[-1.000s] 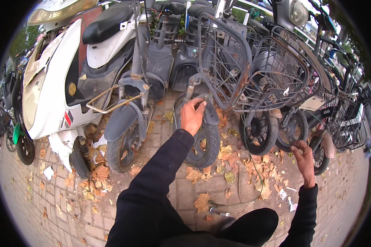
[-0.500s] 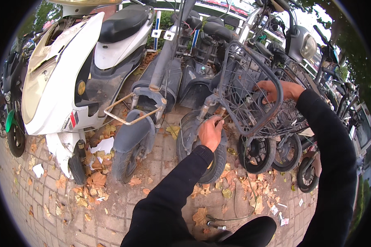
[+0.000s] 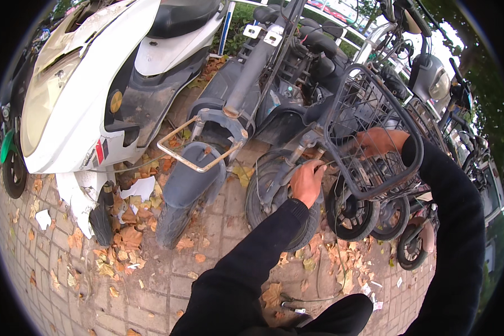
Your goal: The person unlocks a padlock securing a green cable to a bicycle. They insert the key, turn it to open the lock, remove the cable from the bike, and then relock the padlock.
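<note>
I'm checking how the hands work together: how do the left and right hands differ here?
The left hand shows outside the outline of the wire basket, the right hand within it. The left hand's fingers point upward, the right hand's leftward. Both are bare, below dark sleeves.

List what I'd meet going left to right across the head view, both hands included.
Green mudguard, white scooter's front panel, grey mudguard, left hand, right hand, headlight.
</note>
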Tool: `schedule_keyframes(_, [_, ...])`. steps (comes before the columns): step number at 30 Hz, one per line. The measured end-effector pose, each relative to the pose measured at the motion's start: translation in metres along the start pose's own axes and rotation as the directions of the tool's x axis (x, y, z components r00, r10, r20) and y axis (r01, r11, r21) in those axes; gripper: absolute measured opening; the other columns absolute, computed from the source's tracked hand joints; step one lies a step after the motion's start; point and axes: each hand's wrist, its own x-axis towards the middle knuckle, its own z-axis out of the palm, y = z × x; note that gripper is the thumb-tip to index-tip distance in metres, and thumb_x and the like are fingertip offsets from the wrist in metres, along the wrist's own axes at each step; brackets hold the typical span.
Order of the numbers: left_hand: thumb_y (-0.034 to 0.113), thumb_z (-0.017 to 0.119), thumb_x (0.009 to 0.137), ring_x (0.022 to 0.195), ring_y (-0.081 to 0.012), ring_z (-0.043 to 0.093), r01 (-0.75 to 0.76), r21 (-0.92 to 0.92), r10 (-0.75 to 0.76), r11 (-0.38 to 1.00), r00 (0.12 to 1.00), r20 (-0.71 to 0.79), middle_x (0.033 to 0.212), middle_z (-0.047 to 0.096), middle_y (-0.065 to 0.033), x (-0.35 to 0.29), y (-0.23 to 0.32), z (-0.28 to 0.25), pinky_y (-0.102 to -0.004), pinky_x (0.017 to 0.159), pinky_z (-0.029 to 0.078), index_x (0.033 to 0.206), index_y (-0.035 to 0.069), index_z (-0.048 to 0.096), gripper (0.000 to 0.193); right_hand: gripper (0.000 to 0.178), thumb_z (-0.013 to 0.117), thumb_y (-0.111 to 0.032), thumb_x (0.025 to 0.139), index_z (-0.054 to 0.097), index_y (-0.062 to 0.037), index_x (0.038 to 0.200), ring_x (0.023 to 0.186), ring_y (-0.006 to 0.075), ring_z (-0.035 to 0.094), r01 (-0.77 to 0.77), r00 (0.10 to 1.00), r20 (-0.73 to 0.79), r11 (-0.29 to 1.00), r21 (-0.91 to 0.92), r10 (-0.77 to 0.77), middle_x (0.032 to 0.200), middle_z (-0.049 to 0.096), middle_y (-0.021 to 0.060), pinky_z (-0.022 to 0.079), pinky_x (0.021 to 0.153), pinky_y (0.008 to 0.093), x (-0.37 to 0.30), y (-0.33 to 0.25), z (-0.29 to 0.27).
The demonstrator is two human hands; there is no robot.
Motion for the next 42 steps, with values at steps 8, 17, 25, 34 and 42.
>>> schedule_keyframes(8, [0.022,0.068,0.092,0.081,-0.0324,0.069,0.068,0.074,-0.074,0.995,0.994,0.078,0.085,0.072,-0.0141,0.004,0.001,0.003,-0.0405,0.073,0.050,0.101,0.003,0.072,0.022,0.022,0.071,-0.023,0.089,0.073,-0.0024,0.093,0.076,0.0235,0.071,-0.361,0.874,0.386,0.926,0.109,0.295,0.079,0.070,0.0103,0.053,0.066,0.0369,-0.020,0.021,-0.002])
schedule_keyframes(17, [0.026,0.066,0.093,0.098,-0.0339,0.070,0.024,0.087,-0.045,0.996,0.967,0.250,0.101,0.074,-0.0162,-0.010,-0.015,0.017,-0.0427,0.083,0.052,0.111,0.002,0.068,0.031,0.027,0.069,-0.024,0.087,0.075,-0.0040,0.105,0.079,0.0176,0.069,-0.426,0.905,0.078,0.889,0.167,0.418,0.089,0.074,0.0068,0.051,0.072,0.0333,-0.108,0.040,-0.002])
schedule_keyframes(25, [0.025,0.066,0.092,0.094,-0.0375,0.064,0.132,0.095,-0.142,0.987,0.984,0.110,0.099,0.064,-0.0166,-0.023,-0.007,0.037,-0.0470,0.081,0.049,0.108,0.003,0.064,0.026,0.019,0.062,-0.017,0.095,0.071,-0.0030,0.105,0.087,0.0208,0.074,-0.486,0.862,0.403,0.731,0.480,0.308,0.098,0.075,0.0113,0.060,0.073,0.0335,-0.094,0.004,0.002])
schedule_keyframes(34, [0.014,0.068,0.089,0.116,-0.0422,0.050,-0.070,0.298,0.121,0.952,0.980,-0.156,0.119,0.048,-0.0204,-0.057,0.014,0.045,-0.0503,0.091,0.044,0.110,0.002,0.057,0.026,0.035,0.070,-0.029,0.094,0.068,0.0012,0.113,0.092,0.0257,0.073,-0.506,0.816,0.541,0.704,0.499,0.203,0.106,0.073,0.0159,0.063,0.075,0.0349,-0.081,-0.026,0.001])
schedule_keyframes(42, [0.011,0.065,0.091,0.105,-0.0408,0.061,0.059,0.065,-0.049,0.996,0.987,-0.151,0.117,0.057,-0.0206,-0.052,0.012,0.046,-0.0487,0.087,0.048,0.116,0.000,0.057,0.028,0.044,0.067,-0.032,0.097,0.065,-0.0008,0.127,0.098,0.0245,0.071,-0.542,0.798,0.549,0.694,0.475,0.248,0.111,0.072,0.0175,0.062,0.082,0.0349,-0.080,-0.013,0.012])
